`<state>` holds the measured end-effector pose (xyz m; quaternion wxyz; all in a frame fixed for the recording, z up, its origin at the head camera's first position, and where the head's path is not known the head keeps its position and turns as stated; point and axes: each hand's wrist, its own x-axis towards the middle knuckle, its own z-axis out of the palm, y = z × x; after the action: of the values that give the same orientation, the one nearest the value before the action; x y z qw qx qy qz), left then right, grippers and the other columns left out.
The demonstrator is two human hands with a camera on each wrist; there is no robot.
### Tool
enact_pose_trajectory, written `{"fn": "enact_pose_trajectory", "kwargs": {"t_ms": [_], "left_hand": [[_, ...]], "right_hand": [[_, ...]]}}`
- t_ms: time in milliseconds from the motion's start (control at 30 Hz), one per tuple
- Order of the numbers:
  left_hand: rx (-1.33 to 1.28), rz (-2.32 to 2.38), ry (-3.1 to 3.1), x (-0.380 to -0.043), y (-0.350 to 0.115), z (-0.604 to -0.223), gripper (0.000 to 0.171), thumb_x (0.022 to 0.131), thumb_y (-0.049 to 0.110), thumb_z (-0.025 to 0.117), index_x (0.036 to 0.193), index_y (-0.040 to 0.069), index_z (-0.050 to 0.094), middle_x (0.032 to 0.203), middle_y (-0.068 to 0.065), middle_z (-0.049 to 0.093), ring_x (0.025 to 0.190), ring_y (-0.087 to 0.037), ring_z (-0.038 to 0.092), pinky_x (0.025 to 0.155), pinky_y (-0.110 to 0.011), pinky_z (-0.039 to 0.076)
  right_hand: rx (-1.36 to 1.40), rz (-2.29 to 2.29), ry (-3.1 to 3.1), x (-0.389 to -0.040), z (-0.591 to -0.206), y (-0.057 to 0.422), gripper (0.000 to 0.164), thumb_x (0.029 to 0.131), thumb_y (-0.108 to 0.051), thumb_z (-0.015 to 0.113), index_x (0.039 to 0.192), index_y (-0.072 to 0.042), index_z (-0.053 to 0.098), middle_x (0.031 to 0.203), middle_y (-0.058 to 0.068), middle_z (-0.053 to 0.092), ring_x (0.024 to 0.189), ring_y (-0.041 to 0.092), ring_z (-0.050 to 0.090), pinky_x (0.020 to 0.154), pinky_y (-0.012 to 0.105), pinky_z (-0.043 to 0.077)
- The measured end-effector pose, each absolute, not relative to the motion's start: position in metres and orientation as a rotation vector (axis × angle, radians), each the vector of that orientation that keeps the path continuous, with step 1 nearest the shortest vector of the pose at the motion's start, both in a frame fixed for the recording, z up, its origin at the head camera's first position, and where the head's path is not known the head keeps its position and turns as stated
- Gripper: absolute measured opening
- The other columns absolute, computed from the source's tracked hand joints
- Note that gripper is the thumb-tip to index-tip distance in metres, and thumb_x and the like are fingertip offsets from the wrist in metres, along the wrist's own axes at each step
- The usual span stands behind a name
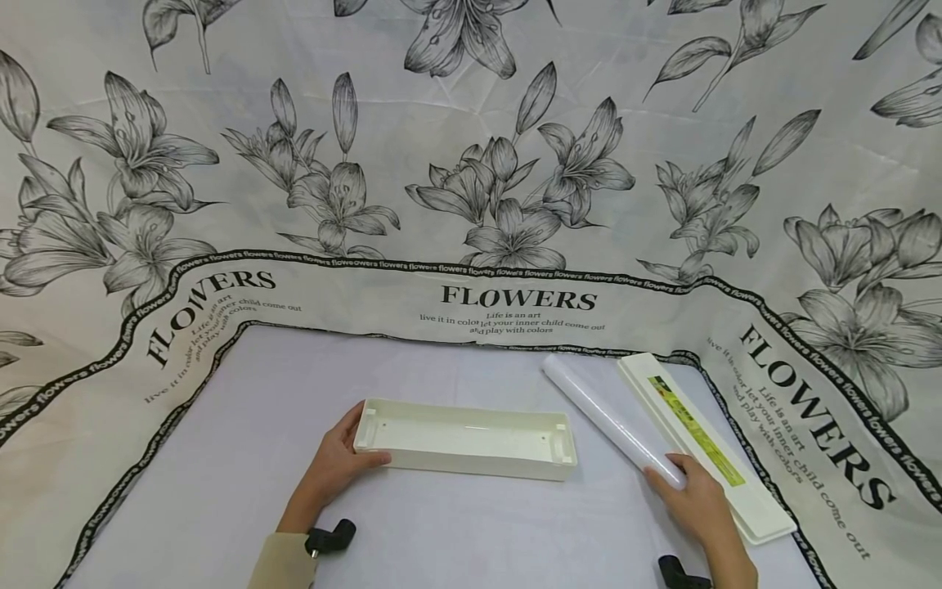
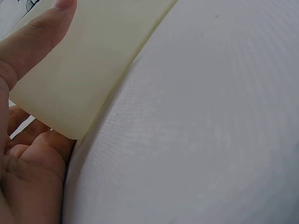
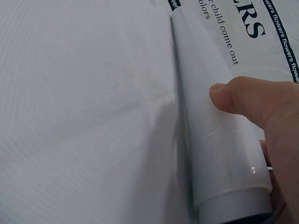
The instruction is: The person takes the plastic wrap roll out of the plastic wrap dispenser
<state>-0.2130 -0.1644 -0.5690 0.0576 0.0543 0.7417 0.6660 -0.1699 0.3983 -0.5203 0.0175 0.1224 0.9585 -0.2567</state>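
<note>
A long, shallow cream plastic box (image 1: 478,466) lies open side up on the white table, its inside bare. My left hand (image 1: 340,458) grips its left end, thumb along the near wall and fingers behind the end. In the left wrist view the thumb presses on the box's smooth wall (image 2: 84,70). At the right, my right hand (image 1: 695,499) holds the near end of a roll of cling film (image 1: 611,415), which slants away to the far left. The right wrist view shows the thumb on top of the roll (image 3: 215,116), above its core end.
Just right of the roll lies a long cream lid (image 1: 761,511) with a yellow-green label (image 1: 695,429), beside the table's right edge. A cloth with printed flowers and lettering (image 1: 518,298) borders the white tabletop (image 1: 456,532) and rises behind it.
</note>
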Motion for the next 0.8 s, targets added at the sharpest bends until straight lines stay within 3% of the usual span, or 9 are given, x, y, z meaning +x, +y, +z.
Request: {"fn": "enact_pose_trajectory", "kwargs": {"t_ms": [367,800], "left_hand": [[0.145,1.987,2.282,-0.2140,-0.1654,-0.5706,0.119,0.075,0.022,0.094,0.165,0.010,0.018,0.170,-0.010,0.027,0.156,-0.026,0.026,0.104,-0.003,0.031],[0.146,1.988,2.275,-0.2153,-0.1658,-0.5720,0.119,0.074,0.022,0.095,0.165,0.012,0.019,0.170,-0.008,0.027,0.156,-0.024,0.027,0.104,-0.003,0.032]], "right_hand": [[0.388,-0.839,3.028,-0.1685,-0.5235,0.3923,0.074,0.095,-0.047,0.069,0.135,0.012,0.048,0.135,0.038,0.054,0.119,0.050,0.057,0.100,0.064,0.047],[0.455,-0.845,3.040,-0.1687,-0.5266,0.3915,0.074,0.097,-0.042,0.068,0.137,0.015,0.044,0.138,0.041,0.050,0.125,0.053,0.052,0.103,0.065,0.043]]}}
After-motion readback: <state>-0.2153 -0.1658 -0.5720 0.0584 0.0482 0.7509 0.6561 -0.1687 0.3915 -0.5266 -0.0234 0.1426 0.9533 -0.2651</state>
